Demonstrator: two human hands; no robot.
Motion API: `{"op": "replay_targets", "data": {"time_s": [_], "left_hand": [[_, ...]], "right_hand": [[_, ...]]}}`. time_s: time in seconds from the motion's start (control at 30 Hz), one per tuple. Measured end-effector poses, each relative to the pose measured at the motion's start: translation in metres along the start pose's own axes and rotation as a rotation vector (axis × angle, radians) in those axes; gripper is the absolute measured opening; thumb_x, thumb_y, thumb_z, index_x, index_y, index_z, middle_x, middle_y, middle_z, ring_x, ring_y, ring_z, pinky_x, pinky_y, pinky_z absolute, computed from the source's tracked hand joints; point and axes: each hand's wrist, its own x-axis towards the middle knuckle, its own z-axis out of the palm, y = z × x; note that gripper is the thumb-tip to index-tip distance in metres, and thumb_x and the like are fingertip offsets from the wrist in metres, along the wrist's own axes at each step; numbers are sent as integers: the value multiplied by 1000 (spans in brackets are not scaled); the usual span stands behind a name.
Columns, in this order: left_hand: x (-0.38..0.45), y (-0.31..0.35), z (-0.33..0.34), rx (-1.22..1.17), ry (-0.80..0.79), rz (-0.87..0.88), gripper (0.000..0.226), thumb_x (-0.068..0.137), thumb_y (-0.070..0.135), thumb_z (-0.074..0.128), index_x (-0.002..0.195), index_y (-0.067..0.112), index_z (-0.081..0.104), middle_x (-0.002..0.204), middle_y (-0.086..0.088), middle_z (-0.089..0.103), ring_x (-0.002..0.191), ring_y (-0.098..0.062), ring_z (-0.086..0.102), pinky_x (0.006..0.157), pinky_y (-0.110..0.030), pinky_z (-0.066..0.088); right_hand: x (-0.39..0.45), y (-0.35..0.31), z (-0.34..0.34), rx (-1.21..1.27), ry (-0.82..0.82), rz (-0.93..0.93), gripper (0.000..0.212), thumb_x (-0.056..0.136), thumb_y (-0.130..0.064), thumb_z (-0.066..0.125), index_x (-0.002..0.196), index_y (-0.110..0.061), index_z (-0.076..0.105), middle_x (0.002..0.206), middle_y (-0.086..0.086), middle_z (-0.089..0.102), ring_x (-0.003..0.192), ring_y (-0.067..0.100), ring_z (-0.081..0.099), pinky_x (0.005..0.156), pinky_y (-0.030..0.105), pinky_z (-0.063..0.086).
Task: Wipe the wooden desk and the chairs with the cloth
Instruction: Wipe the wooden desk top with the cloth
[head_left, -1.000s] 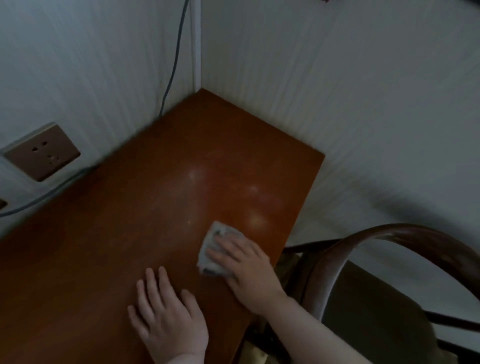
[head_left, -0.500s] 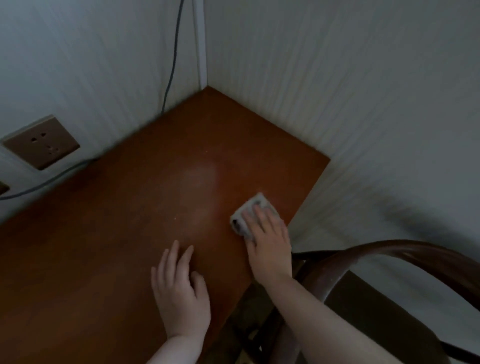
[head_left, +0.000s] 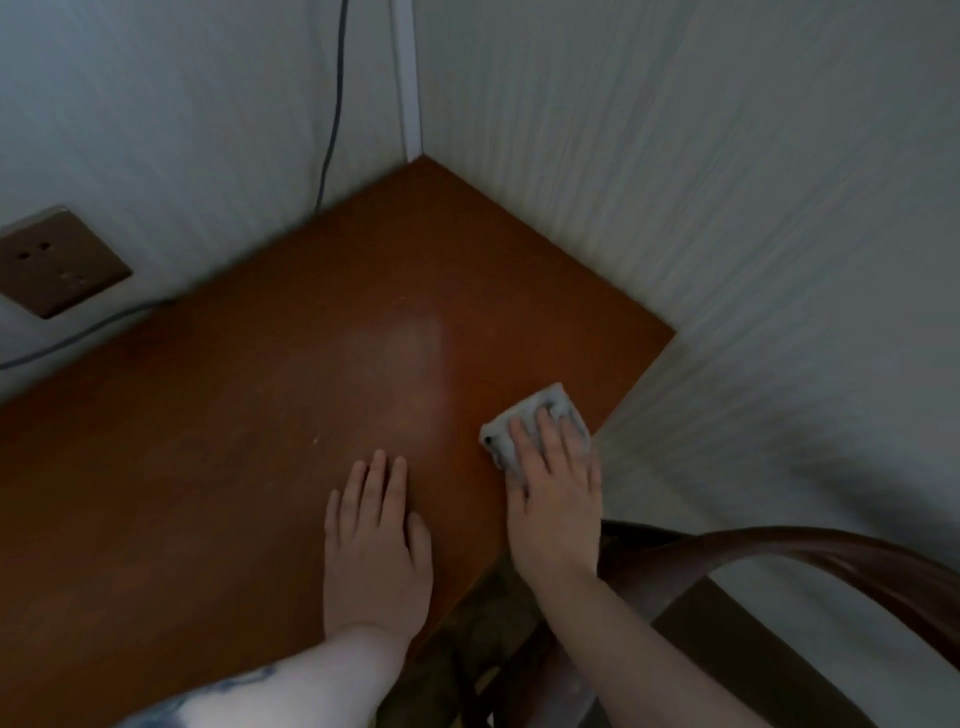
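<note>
Where walls (head_left: 675, 156) meet, wooden desk (head_left: 234, 441), cloth (head_left: 524, 426)

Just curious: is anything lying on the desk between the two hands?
No: the head view shows only bare desk between the left hand and the right hand pressing the cloth.

Wooden desk (head_left: 234, 441), cloth (head_left: 524, 431) near edge

I counted one wooden desk (head_left: 218, 467) and one folded cloth (head_left: 524, 423) on it. Two hands were mine: my left hand (head_left: 376, 551) and my right hand (head_left: 556, 499). One chair (head_left: 810, 551) showed beside the desk. On the wall I saw one socket plate (head_left: 54, 262) and two cables, a dark one (head_left: 332, 109) and a pale one (head_left: 78, 338).
</note>
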Motion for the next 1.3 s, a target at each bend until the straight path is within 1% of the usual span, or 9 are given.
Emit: {"op": "replay_targets", "data": {"time_s": [0.2,0.3,0.4,0.6,0.8,1.07,1.17,1.23,1.3], "left_hand": [[1,0,1,-6,-17,-14,67,90,45,11,150,20,30,156,8,24,145,-10,12,117,-28,-4],[1,1,0,2,-23,-25,66,91,46,10,150,23,28,156,11,20,145,-7,8,116,-24,-9],[0,1,-1,22,-41,-27,62,94,43,16,149,20,33,155,8,25,144,-9,12,116,-26,-6],[3,2,-2,51,-50,-25,57,93,38,24,141,15,46,148,-1,42,138,-15,23,115,-27,-1],[2,0,0,69,-48,-21,55,95,37,26,143,17,43,149,1,40,139,-15,22,115,-30,2],[2,0,-3,17,-52,-7,60,92,38,21,146,17,37,153,3,33,142,-7,13,117,-31,1],[-4,1,-9,-148,14,7,61,91,42,13,151,28,20,157,16,11,142,4,-11,116,-23,-13],[-12,-5,-19,-304,51,34,55,94,39,20,147,31,30,155,19,15,144,4,-3,117,-21,-10],[-22,-24,-27,-377,128,-9,50,93,35,28,142,32,38,152,19,23,144,-1,9,118,-23,-3]], "right_hand": [[43,-5,4,-19,-209,-728,54,90,-32,42,144,-29,42,152,-3,40,141,19,32,117,42,22],[96,50,2,-42,10,-266,53,88,-31,36,136,-21,55,143,7,52,132,29,46,110,48,35],[73,62,3,-20,143,197,55,91,-30,35,144,-20,45,152,7,39,142,28,30,115,50,25],[96,27,8,-87,-79,-483,53,92,-31,35,144,-26,45,151,1,41,141,22,35,115,41,19],[134,99,-6,21,96,178,51,97,-31,34,146,-15,43,153,12,36,143,32,28,116,51,22],[23,-20,8,-35,-187,-504,57,92,-30,30,149,-30,36,156,-4,31,146,18,23,116,43,13],[39,8,4,-69,-107,-206,55,92,-24,40,147,-29,38,154,-1,36,144,18,25,117,37,8],[12,9,-1,-54,46,7,54,91,-24,40,145,-23,43,152,4,40,143,22,28,117,41,15],[-37,-23,0,-26,31,-84,57,86,-26,38,142,-23,47,150,4,43,141,24,32,112,46,23]]}}
